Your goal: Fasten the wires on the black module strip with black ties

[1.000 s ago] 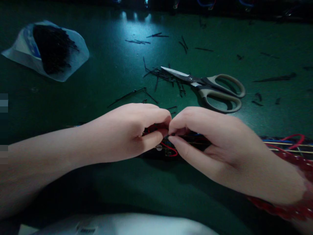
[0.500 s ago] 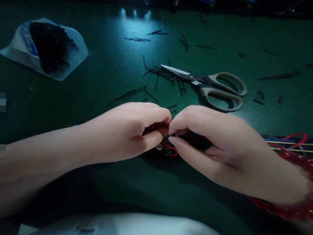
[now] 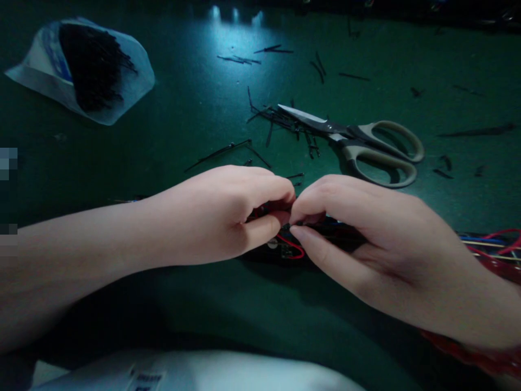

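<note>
My left hand (image 3: 244,209) and my right hand (image 3: 345,233) meet fingertip to fingertip over a long dark strip with wires (image 3: 492,247). Both pinch with thumb and forefinger. Whatever lies between the fingertips is tiny, dark and mostly hidden. Just below them a red wire (image 3: 299,252) loops out beside a small round pale part (image 3: 272,244). The strip runs left to right beneath both hands, which cover its middle.
Scissors (image 3: 366,144) with grey-black handles lie beyond my right hand, blades over a pile of black cable-tie pieces (image 3: 285,119). More black scraps (image 3: 443,165) are scattered right. A clear bag (image 3: 138,81) of black ties sits far left. A dark edge (image 3: 391,13) borders the green table's back.
The whole view has shifted slightly, so the things on the table appear a little farther right. Both hands keep their pinch over the strip.
</note>
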`<state>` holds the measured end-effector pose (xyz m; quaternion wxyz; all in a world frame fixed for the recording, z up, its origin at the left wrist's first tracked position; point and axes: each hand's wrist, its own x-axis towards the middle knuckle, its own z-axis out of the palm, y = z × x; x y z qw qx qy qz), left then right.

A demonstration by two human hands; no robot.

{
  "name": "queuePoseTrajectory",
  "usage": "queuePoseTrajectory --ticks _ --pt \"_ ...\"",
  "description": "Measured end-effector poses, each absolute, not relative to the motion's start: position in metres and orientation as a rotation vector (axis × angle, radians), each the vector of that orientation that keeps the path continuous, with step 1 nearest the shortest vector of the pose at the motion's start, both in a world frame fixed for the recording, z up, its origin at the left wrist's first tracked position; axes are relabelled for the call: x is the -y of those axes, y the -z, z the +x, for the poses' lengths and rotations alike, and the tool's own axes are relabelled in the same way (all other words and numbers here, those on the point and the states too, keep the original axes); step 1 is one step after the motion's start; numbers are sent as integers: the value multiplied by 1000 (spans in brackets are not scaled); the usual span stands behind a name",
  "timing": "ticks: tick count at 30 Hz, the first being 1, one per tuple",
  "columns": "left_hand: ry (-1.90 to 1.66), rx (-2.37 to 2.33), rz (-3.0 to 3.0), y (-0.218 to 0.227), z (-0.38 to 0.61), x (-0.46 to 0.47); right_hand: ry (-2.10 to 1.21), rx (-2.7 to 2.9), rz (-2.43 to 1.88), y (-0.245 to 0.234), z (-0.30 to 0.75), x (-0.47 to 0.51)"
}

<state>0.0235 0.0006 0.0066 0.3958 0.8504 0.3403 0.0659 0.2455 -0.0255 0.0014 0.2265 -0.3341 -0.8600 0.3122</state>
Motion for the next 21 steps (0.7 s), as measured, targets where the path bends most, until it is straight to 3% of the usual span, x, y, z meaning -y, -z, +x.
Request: queuePoseTrajectory --ticks 21 --pt "-188 -877 2182 -6 25 -3 -827 2397 -941 -2 245 25"
